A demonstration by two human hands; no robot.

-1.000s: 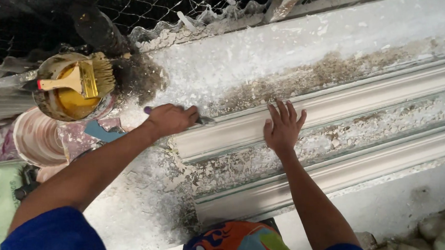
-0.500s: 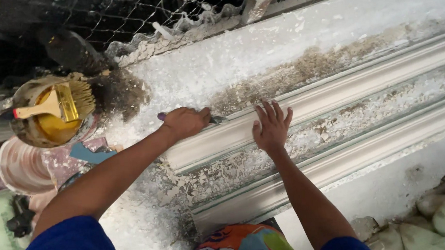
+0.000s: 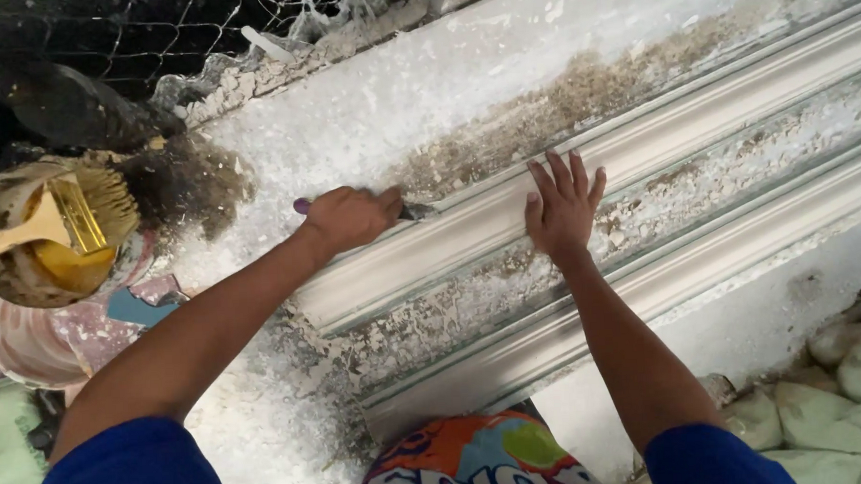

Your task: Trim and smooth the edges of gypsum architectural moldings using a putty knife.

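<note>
We see the left hand (image 3: pixel 350 216) closed in a fist around a small scraping tool (image 3: pixel 412 211). A purple handle end sticks out on the left of the fist, and a dark blade tip shows on the right. The tool's long axis runs roughly left to right, blade pointing right. The tip touches the top edge of the upper white moulding strip (image 3: pixel 659 145), where it meets the stained plaster bed (image 3: pixel 443 87).

The right hand (image 3: pixel 563 207) is open and flat, fingers spread and pointing away from us. It presses on the same moulding strip, to the right of the tool and apart from it. It holds nothing.

The moulding's long axis runs diagonally from near left to far right. A second moulding strip (image 3: pixel 646 291) lies parallel, nearer to us. Between them sits a band of crumbled plaster debris (image 3: pixel 699 187).

At far left we see a dirty bucket (image 3: pixel 16 279) with yellowish liquid. A wide brush (image 3: pixel 71 214) with a pale handle rests across its rim. It is well apart from both hands. A pinkish bucket (image 3: pixel 24 342) sits just nearer. Wire mesh (image 3: pixel 150 22) runs along the far edge. Pale sacks (image 3: pixel 843 388) lie at near right. Blue sleeves (image 3: pixel 131 473) show at the bottom.
</note>
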